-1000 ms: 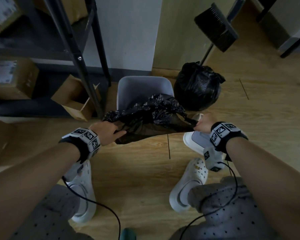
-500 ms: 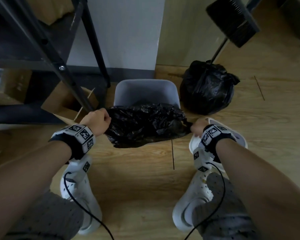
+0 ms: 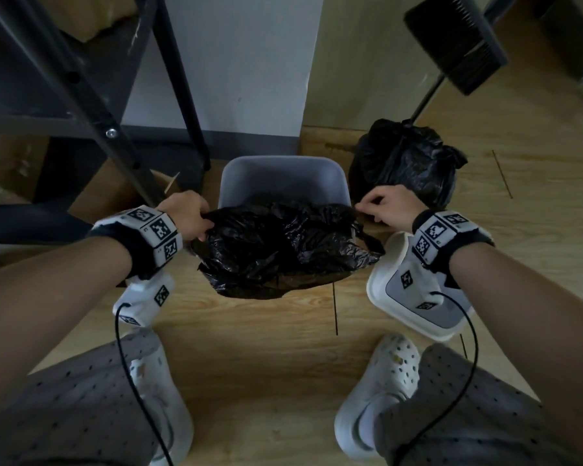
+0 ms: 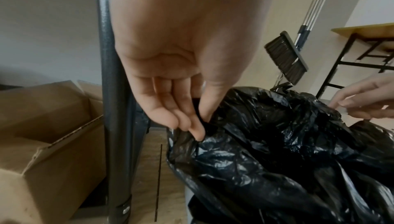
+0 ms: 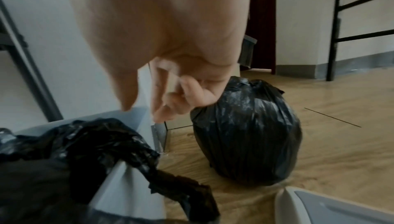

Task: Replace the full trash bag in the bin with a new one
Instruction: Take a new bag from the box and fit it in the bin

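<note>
New bag (image 3: 283, 243) hides the bin (image 3: 283, 176) opening; right hand (image 5: 170, 79) blurred.

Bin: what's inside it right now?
A crumpled new black bag fills the bin's near half and hangs over its front rim; left hand pinches its edge. The bottom is hidden.

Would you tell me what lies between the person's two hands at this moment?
The new black trash bag, draped over the near rim of the grey bin, spans between the left hand and right hand; the head view shows it.
</note>
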Motion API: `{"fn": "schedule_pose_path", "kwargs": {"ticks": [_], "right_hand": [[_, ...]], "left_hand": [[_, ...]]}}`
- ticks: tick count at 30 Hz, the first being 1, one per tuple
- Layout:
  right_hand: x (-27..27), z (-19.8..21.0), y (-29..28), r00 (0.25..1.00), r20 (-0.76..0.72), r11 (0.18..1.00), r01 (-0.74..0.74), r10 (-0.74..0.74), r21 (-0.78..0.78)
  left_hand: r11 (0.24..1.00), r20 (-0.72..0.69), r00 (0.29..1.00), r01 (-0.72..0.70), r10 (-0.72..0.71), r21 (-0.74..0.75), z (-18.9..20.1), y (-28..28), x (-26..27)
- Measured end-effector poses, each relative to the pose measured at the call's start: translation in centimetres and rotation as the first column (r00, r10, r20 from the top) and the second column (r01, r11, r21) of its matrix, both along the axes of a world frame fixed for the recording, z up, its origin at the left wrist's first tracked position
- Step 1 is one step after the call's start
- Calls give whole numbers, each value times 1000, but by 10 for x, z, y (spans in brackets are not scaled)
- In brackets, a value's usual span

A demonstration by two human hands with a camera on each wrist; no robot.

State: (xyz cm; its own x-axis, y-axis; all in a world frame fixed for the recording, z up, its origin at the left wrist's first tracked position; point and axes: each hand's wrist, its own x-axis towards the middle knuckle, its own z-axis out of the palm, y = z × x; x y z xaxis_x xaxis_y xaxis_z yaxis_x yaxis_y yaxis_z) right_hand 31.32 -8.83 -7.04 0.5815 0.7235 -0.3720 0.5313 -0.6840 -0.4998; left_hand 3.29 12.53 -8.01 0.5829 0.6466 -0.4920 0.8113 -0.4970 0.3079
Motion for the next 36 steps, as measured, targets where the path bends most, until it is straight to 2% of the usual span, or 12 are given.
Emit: {"fn": "schedule_pose_path", "kwargs": {"ticks": [6,9,12,18,23,26,29,31,32,33,34,36], "right_hand": [[-12,-11,15,970,-48,950,-241,237,-196],[-4,-5,20,986,67,980,-143,153,-141],[13,7,22,993,121,999,-13,17,-33],[29,32,27,983,63,949,-149,173,-277],[26,57,59,981,15,974,-193,196,-122],[5,56,81,968,-36,966,-250,248,-65],[-3,23,95,962,-26,917,-265,270,-297],[6,-3,73,917,-130,766,-387,376,-512],[11,-4,77,959,-167,771,-284,229,-571],[7,-4,73,903,-211,702,-424,373,-572],[-3,6,82,901,-123,717,-408,416,-564],[-11,15,78,882,-179,758,-467,435,-456]], "left_hand": [[977,163,969,-168,188,-128,-6,5,5],[938,216,927,-255,306,-234,-7,12,5],[928,271,898,-290,348,-232,-8,19,6],[992,236,964,-126,123,0,4,11,16],[996,129,991,14,-25,88,12,18,34],[978,-21,980,201,-200,64,15,14,45],[968,-60,966,251,-250,5,14,6,49],[969,-38,969,244,-245,-24,11,5,47],[967,-21,968,250,-251,-46,10,4,46],[963,-12,965,261,-262,-66,12,3,45],[958,3,961,277,-278,-73,14,1,44],[955,22,957,290,-290,-67,14,0,47]]}}
